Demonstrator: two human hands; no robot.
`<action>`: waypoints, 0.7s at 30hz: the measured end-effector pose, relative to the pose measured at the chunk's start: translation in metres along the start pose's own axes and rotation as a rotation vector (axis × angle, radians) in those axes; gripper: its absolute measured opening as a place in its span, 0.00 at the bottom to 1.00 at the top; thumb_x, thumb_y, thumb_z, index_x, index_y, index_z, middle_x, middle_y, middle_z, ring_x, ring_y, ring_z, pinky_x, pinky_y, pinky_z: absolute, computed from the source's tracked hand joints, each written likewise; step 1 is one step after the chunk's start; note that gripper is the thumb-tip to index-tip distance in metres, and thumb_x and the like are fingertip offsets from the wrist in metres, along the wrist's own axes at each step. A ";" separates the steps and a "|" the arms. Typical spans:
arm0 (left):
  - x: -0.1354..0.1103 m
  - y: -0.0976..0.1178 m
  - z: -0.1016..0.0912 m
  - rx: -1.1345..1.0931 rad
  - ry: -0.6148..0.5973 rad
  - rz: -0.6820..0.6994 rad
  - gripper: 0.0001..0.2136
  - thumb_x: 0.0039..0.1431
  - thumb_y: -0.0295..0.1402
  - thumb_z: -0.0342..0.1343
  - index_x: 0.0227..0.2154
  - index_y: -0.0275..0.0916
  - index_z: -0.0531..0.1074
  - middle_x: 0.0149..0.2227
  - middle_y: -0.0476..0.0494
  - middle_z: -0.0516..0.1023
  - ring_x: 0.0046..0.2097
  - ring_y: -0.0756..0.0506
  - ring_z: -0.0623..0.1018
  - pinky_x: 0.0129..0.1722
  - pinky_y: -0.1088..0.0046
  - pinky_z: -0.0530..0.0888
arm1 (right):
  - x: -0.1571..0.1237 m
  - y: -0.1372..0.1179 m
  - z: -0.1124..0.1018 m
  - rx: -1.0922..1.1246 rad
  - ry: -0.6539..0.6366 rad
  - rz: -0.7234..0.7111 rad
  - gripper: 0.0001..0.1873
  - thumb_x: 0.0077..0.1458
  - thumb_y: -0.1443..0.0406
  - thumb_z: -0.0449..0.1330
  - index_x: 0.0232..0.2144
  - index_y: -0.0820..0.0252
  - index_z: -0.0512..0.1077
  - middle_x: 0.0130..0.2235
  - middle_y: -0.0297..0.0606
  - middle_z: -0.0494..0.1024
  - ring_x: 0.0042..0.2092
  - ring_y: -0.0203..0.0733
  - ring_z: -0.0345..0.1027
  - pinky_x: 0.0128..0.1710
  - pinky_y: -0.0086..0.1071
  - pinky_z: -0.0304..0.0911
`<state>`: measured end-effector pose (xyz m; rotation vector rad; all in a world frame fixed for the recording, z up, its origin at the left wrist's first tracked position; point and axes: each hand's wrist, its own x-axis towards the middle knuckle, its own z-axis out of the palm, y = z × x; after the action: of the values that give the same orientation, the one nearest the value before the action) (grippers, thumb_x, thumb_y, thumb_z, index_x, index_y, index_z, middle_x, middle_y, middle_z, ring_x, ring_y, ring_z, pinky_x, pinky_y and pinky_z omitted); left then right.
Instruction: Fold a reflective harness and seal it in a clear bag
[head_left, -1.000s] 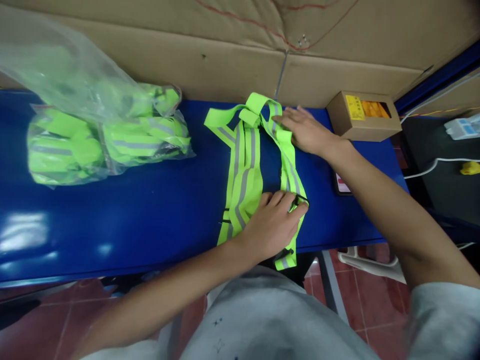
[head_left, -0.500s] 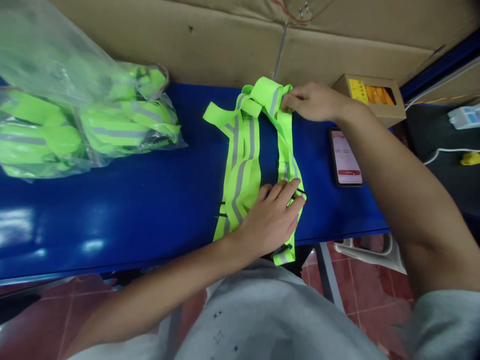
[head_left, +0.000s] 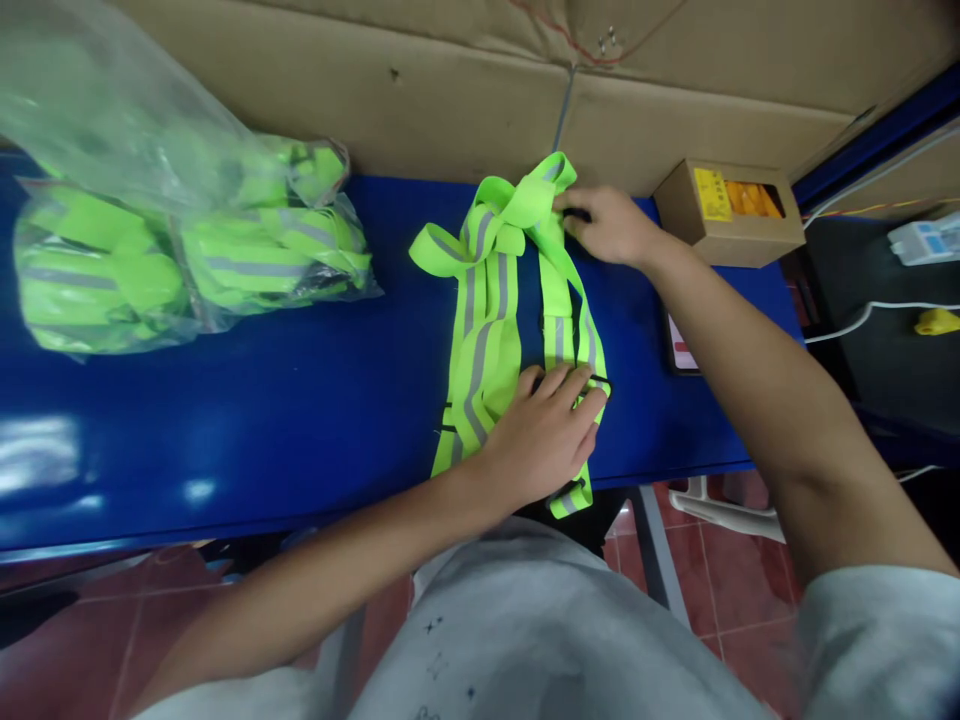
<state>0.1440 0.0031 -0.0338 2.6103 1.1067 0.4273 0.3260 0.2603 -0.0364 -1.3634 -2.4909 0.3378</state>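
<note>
While clear plastic bags (head_left: 150, 120) of folded fluorescent straps (head_left: 247, 270) lie at the left of the blue tabletop (head_left: 300, 430), a yellow-green reflective harness (head_left: 491, 350) is spread at the centre, its upper end bunched in loose loops (head_left: 532, 200). It looks light, soft and floppy — likely to twist rather than break, and best held by its flat, layered bands (head_left: 506, 300). The left hand (head_left: 544, 435) lies over its lower right part, fingers curled beside a black strap slider (head_left: 602, 381); whether they pinch or merely press, one cannot tell. The right hand (head_left: 611, 228), fingers bent, seems to touch the upper right edge — its grip cannot be made out either. Farther right are a part-covered phone (head_left: 681, 350) and cardboard box (head_left: 765, 240).
</note>
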 end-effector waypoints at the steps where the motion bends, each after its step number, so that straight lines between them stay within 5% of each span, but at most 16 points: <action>1: 0.000 0.000 0.000 0.006 0.002 0.001 0.16 0.77 0.32 0.45 0.59 0.35 0.71 0.68 0.34 0.71 0.66 0.34 0.70 0.60 0.49 0.67 | -0.002 -0.006 -0.008 0.011 -0.011 0.040 0.17 0.73 0.60 0.52 0.55 0.59 0.76 0.57 0.42 0.82 0.56 0.43 0.74 0.62 0.44 0.66; 4: 0.000 0.001 0.002 0.022 0.004 0.002 0.16 0.77 0.32 0.44 0.60 0.35 0.71 0.69 0.35 0.70 0.66 0.35 0.70 0.61 0.49 0.67 | -0.016 -0.037 -0.030 0.042 0.137 0.094 0.20 0.75 0.66 0.45 0.62 0.63 0.69 0.58 0.44 0.80 0.56 0.40 0.72 0.61 0.39 0.65; 6: 0.000 0.000 0.002 0.029 0.008 0.001 0.16 0.77 0.32 0.45 0.59 0.36 0.71 0.68 0.36 0.70 0.66 0.35 0.70 0.60 0.50 0.67 | -0.024 -0.060 -0.037 -0.018 0.250 -0.046 0.22 0.75 0.62 0.49 0.66 0.57 0.64 0.65 0.43 0.72 0.64 0.43 0.66 0.62 0.38 0.65; 10: -0.001 0.000 0.004 0.039 0.027 -0.006 0.15 0.76 0.33 0.47 0.58 0.37 0.71 0.67 0.37 0.72 0.64 0.36 0.72 0.59 0.50 0.67 | -0.014 -0.081 -0.027 -0.202 0.124 -0.340 0.20 0.65 0.51 0.64 0.56 0.48 0.72 0.60 0.39 0.75 0.60 0.53 0.70 0.52 0.43 0.71; 14: 0.000 0.001 0.007 0.056 0.054 -0.012 0.13 0.75 0.33 0.49 0.56 0.37 0.72 0.65 0.36 0.73 0.63 0.35 0.72 0.59 0.51 0.68 | 0.020 -0.075 -0.014 -0.343 0.150 -0.113 0.02 0.65 0.62 0.62 0.41 0.48 0.74 0.50 0.41 0.78 0.43 0.52 0.74 0.39 0.46 0.72; 17: 0.000 0.002 0.009 0.069 0.079 -0.020 0.12 0.74 0.33 0.50 0.54 0.36 0.72 0.65 0.33 0.72 0.62 0.34 0.72 0.59 0.51 0.68 | 0.038 -0.076 -0.010 -0.367 0.188 0.110 0.12 0.65 0.72 0.58 0.48 0.54 0.73 0.56 0.44 0.76 0.42 0.47 0.74 0.43 0.44 0.72; 21: 0.002 0.000 0.009 0.069 0.088 -0.040 0.11 0.73 0.33 0.51 0.52 0.36 0.72 0.62 0.31 0.74 0.58 0.34 0.75 0.55 0.53 0.71 | 0.041 -0.086 -0.002 -0.309 0.175 0.088 0.25 0.62 0.78 0.58 0.60 0.62 0.65 0.62 0.46 0.71 0.47 0.43 0.74 0.49 0.41 0.71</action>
<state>0.1487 0.0034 -0.0421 2.6463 1.2209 0.5082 0.2389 0.2498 -0.0007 -1.5462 -2.4127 -0.1511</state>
